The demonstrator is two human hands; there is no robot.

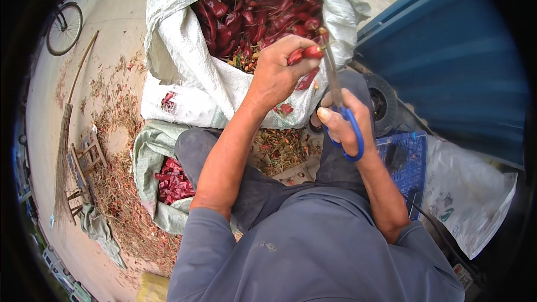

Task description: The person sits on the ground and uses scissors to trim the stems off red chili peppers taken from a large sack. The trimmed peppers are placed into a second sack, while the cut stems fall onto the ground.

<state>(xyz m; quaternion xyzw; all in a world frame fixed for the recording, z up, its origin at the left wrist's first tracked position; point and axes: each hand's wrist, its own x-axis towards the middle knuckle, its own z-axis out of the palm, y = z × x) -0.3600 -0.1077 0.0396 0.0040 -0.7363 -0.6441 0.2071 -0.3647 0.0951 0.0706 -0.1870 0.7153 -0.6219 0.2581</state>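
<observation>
Dried red chili peppers [312, 52] are pinched in my left hand [282, 67], over the near edge of a large white woven sack [180, 33]. That sack lies open, filled with dark red chilies [256, 19]. My right hand [350, 121] grips blue-handled scissors [333, 71], thumb and fingers at the handles. The blades point up past the stem end of the held chilies; whether they are parted is blurred. Another chili [307, 79] shows just below my left hand. By my left knee, an open greenish woven sack [144, 176] holds red chili pieces [174, 182].
Chili stems and scraps [126, 193] litter the floor at left, with a twig broom [63, 151] and a small wooden stool [86, 163]. A bicycle [64, 28] stands farther off. At right are a blue metal panel [444, 63], a blue plastic crate [419, 155] and a plastic bag [465, 193].
</observation>
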